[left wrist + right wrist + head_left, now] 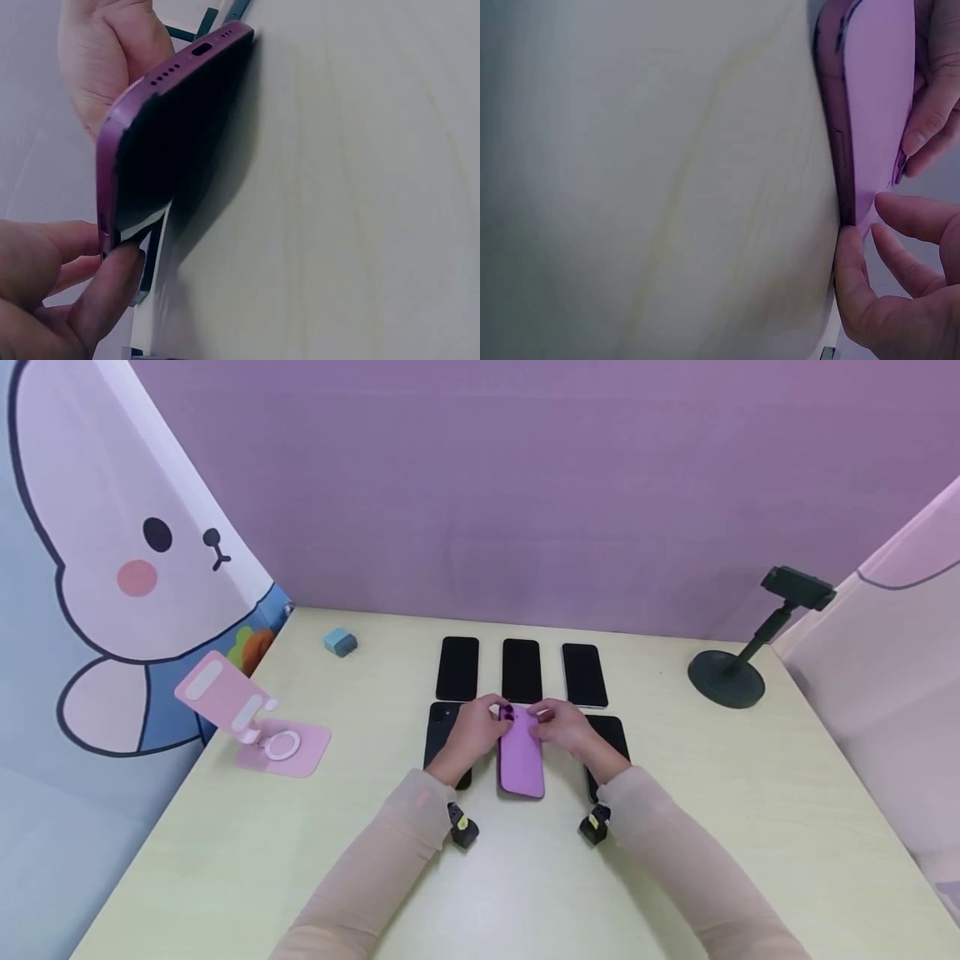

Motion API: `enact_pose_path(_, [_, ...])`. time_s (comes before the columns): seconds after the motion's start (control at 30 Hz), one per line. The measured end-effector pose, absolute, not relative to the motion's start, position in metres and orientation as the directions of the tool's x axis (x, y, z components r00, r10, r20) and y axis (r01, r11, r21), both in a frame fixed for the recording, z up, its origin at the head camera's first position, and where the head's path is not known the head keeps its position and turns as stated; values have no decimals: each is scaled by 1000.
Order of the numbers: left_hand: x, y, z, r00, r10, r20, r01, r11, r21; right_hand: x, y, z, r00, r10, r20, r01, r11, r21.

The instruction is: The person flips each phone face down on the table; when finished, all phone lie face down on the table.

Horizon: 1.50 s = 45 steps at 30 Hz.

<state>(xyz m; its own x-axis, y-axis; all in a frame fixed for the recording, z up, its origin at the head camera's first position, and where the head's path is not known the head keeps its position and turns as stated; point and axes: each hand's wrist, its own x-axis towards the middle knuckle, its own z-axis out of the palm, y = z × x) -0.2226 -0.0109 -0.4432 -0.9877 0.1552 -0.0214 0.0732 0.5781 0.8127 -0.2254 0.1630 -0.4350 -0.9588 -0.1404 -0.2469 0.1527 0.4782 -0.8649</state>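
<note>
Purple phone [522,762], screen side down, tilted and at least partly raised off the counter [525,893]. Left grip [478,727]: narrowed to a pinch on the purple phone's far-left edge; right grip [564,727]: likewise on its far-right edge. For sound handling, keep both pinches even, tilt slowly, spare the lenses. Close by the purple phone: left dark phone [439,737], right dark phone [611,733] and, just beyond, far dark phone [522,668], all easily nudged. Widest room on its near side.
</note>
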Motion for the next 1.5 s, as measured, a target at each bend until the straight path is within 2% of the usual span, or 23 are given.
enact_pose_path(0.8, [-227, -5, -450, -977, 214, -24, 143, 731, 668, -231, 160, -436, -971, -46, -235, 154, 633, -759])
enact_pose_path(1.17, [-229, -6, -446, -973, 232, -7, 189, 809, 556, -230, 161, -432, -968, -108, -228, 107, 640, -761])
enact_pose_path(1.33, [-225, 2, -443, -967, 253, 12, 221, 818, 531, -226, 182, -420, -960, -151, -237, 99, 606, -790])
enact_pose_path(1.5, [-217, 23, -433, -939, 337, 61, 314, 776, 548, -217, 225, -405, -975, -142, -173, 40, 648, -761])
